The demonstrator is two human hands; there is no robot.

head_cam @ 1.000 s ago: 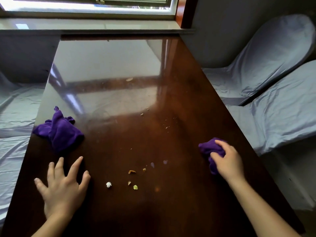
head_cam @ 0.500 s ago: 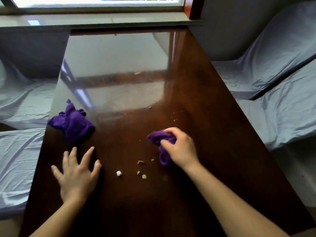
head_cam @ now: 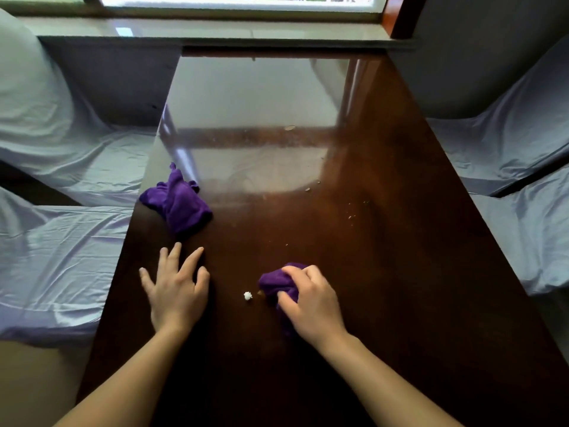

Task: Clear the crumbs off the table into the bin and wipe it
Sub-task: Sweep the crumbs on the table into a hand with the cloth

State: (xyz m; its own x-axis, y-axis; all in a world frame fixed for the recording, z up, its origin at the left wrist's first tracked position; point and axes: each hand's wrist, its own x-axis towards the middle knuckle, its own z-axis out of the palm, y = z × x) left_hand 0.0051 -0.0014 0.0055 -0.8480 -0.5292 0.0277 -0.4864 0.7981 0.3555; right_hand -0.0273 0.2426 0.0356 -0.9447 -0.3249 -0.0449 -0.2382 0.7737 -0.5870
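My right hand (head_cam: 311, 303) grips a bunched purple cloth (head_cam: 277, 283) and presses it on the dark glossy wooden table (head_cam: 385, 272). A white crumb (head_cam: 248, 295) lies just left of the cloth, and a small brownish crumb touches the cloth's left edge. My left hand (head_cam: 177, 288) rests flat on the table with fingers spread, left of the white crumb. More small crumbs (head_cam: 351, 215) are scattered farther back on the right, and a pale flake (head_cam: 289, 128) lies near the table's far half. No bin is in view.
A second crumpled purple cloth (head_cam: 180, 203) lies near the table's left edge, just beyond my left hand. Seats draped in pale grey-blue covers stand on the left (head_cam: 61, 235) and right (head_cam: 523, 149). A window sill (head_cam: 215, 32) runs behind the table's far end.
My right hand has swept the purple cloth leftward from the table's right edge across the crumbs; several coloured crumbs are now hidden under or beside the cloth. The left hand stayed flat on the table.
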